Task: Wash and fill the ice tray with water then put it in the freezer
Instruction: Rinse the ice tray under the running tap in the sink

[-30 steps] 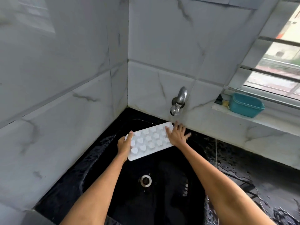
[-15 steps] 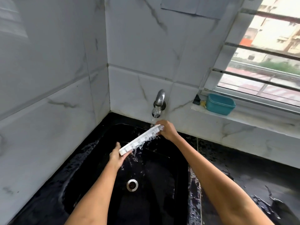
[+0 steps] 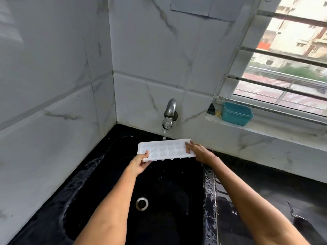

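A white ice tray (image 3: 164, 149) is held roughly level, cavities up, over the black sink (image 3: 177, 200), just below the metal tap (image 3: 169, 114). A thin trickle of water falls from the tap onto the tray's far edge. My left hand (image 3: 139, 162) grips the tray's near left corner, thumb on top. My right hand (image 3: 197, 152) holds the tray's right end, fingers over the top surface.
The sink drain (image 3: 142, 203) lies below the tray. Wet black counter (image 3: 265, 200) extends to the right. A teal tub (image 3: 237, 114) sits on the window ledge (image 3: 283, 128). Marble-tiled walls close in on the left and behind.
The tray was tipped on edge, pouring water into the sink; it is now turned back level with cavities up under the tap. The camera view has shifted slightly.
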